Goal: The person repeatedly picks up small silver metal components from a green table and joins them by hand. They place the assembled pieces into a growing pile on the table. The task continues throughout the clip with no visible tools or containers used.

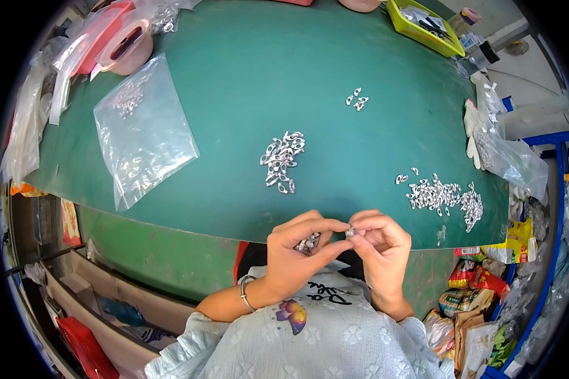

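Observation:
Just past the table's near edge, my left hand (291, 247) is closed, with several small silver metal pieces (308, 243) cupped in its palm. Its thumb and forefinger meet the fingertips of my right hand (384, 247) at one small silver piece (350, 233). My right hand is also closed in a pinch on that piece; the fingertips partly cover it. Ahead of my hands lies a pile of small silver pieces with oval loops (283, 161). A larger heap (433, 194) is to the right, and a few pieces (358, 101) lie farther back.
A clear plastic bag (148, 142) with small pieces inside lies flat at left. Behind it stands a pink bowl (128, 50) with a dark object. A yellow-green tray (423, 28) of tools is at the far right. The green table (227, 82) has a curved-looking near edge.

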{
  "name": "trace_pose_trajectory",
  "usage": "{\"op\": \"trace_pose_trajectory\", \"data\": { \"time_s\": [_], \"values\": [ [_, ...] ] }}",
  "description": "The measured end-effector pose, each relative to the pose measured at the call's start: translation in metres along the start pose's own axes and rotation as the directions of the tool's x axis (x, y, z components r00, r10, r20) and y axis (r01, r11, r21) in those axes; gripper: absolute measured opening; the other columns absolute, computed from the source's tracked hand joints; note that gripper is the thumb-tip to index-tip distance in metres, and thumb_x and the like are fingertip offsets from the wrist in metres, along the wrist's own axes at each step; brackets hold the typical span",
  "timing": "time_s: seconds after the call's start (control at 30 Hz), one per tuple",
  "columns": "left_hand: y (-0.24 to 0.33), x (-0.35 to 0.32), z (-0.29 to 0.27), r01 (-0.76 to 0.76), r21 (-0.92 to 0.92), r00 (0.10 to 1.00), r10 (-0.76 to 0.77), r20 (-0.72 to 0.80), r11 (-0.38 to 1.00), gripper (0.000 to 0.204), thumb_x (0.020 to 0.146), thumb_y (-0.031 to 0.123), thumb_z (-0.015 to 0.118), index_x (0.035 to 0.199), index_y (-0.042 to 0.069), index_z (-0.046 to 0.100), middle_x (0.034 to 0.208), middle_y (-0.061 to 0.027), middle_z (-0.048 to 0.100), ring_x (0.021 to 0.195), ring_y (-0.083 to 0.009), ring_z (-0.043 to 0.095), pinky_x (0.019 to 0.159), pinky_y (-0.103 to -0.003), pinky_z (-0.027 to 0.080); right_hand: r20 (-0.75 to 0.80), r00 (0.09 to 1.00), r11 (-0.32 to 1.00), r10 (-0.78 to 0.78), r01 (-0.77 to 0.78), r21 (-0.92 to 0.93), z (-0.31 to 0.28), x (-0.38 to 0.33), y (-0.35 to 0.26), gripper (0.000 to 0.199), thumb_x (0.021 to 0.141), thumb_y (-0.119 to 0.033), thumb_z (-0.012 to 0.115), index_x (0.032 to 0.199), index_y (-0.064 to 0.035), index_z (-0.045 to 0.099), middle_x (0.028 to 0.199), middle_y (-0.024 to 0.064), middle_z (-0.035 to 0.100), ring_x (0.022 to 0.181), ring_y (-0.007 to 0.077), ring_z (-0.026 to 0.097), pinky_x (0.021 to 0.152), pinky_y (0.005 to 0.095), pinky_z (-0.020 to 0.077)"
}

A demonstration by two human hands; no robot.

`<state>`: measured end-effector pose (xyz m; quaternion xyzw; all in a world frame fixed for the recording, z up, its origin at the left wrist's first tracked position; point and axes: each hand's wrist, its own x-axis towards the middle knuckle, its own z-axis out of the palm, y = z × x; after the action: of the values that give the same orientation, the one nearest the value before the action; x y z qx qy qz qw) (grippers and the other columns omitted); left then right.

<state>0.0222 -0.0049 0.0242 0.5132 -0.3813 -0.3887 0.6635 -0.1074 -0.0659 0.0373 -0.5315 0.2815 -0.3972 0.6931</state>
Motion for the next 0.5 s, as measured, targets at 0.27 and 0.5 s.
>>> {"op": "trace_pose_trajectory", "data": {
  "time_s": [0.27, 0.5],
  "values": [
    [0.0010, -0.0007, -0.0007, -0.042, -0.011, 0.999, 0.042, -0.026, 0.999, 0.024, 0.065, -0.005, 0.070, 0.088, 0.001, 0.067, 0.059, 0.0001, 0.046, 0.052, -0.0048, 0.041, 0.046, -0.020, 0.030, 0.072, 0.992, 0.970, 0.101, -0.114, 0.216, -0.0011, -0.0012, 0.0058, 0.015, 0.080, 0.010, 0.055, 0.095, 0.0073, 0.056, 0.096, 0.0141, 0.056, 0.087, 0.0161, 0.056, 0.077, 0.0277, 0.0483],
    [0.0060, -0.0001, -0.0009, 0.000, -0.014, 1.000, 0.000, -0.025, 1.000, 0.023, 0.063, -0.007, 0.069, 0.085, -0.001, 0.066, 0.060, 0.0001, 0.046, 0.054, -0.0053, 0.039, 0.048, -0.021, 0.030, 0.078, 0.987, 0.962, 0.139, -0.153, 0.224, -0.0014, -0.0019, 0.0055, 0.014, 0.081, 0.008, 0.055, 0.095, 0.0071, 0.057, 0.096, 0.0138, 0.056, 0.088, 0.0167, 0.056, 0.077, 0.0285, 0.0477]
  ]
}}
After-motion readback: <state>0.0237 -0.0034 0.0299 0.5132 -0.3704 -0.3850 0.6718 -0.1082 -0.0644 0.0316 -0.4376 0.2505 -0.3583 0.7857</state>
